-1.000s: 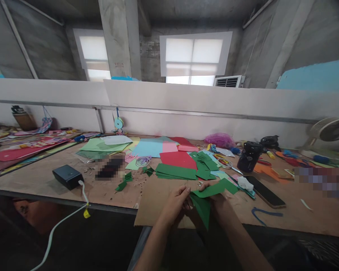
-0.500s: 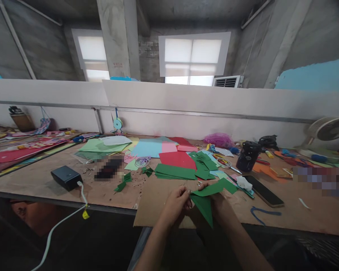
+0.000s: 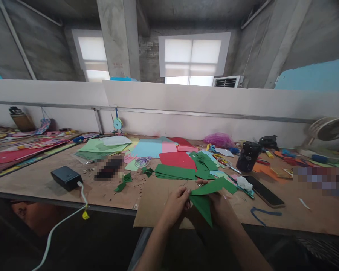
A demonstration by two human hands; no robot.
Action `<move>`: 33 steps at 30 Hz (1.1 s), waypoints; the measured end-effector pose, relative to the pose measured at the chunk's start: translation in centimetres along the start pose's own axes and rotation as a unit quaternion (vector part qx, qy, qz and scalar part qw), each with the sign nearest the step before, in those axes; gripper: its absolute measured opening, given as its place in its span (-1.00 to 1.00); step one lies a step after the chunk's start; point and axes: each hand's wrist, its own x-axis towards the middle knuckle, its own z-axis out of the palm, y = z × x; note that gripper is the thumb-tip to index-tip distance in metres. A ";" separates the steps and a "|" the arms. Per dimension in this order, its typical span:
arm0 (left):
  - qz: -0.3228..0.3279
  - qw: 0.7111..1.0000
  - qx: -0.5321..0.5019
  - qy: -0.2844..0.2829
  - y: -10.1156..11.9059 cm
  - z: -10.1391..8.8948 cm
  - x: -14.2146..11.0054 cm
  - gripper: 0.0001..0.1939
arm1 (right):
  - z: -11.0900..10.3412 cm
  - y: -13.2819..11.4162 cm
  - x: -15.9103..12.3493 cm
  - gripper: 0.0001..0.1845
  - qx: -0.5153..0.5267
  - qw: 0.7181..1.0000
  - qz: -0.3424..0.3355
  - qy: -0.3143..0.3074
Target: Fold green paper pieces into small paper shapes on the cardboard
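Note:
A piece of green paper (image 3: 210, 188) is held up over the table's front edge, a strip-like part pointing right and a pointed flap hanging down. At its left corner, my left hand (image 3: 178, 199) pinches it between thumb and fingers. My right hand (image 3: 219, 205) is behind the paper, its fingertips showing above the upper edge, closed on it; most of its fingers are hidden. A small shiny metal bit shows by those fingertips, too little to name. Under the hands lies a cardboard sheet (image 3: 151, 203). Just beyond it is a stack of green paper strips (image 3: 175, 172).
Folded green pieces (image 3: 205, 165) and red paper (image 3: 183, 160) lie behind the stack. To the right are a phone (image 3: 264, 192), a crumpled tissue (image 3: 245, 183) and a black bottle (image 3: 248, 156). A black box (image 3: 67, 177) with a white cable stands on the left.
The hanging flap has swung slightly right. My right hand's fingers have shifted a little behind the paper's upper edge. My left hand keeps its pinch.

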 end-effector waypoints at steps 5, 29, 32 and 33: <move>-0.009 0.997 -0.029 0.069 0.0 0.0 0.5 -0.60 | 0.5 0.0 0.1 -0.83 0.054 0.998 -0.012 -0.014; 0.034 0.996 -0.016 0.075 -1.0 0.0 0.6 -0.59 | 0.6 -1.4 -0.6 -0.79 0.025 0.993 0.085 0.074; 0.017 0.998 -0.033 0.056 -0.7 0.0 0.5 -0.60 | 0.5 -1.4 -0.6 -0.78 0.023 0.994 0.084 0.070; 0.020 0.998 -0.030 0.048 -0.6 0.0 0.4 -0.60 | 0.5 -1.2 -0.6 -0.77 0.020 0.993 0.084 0.075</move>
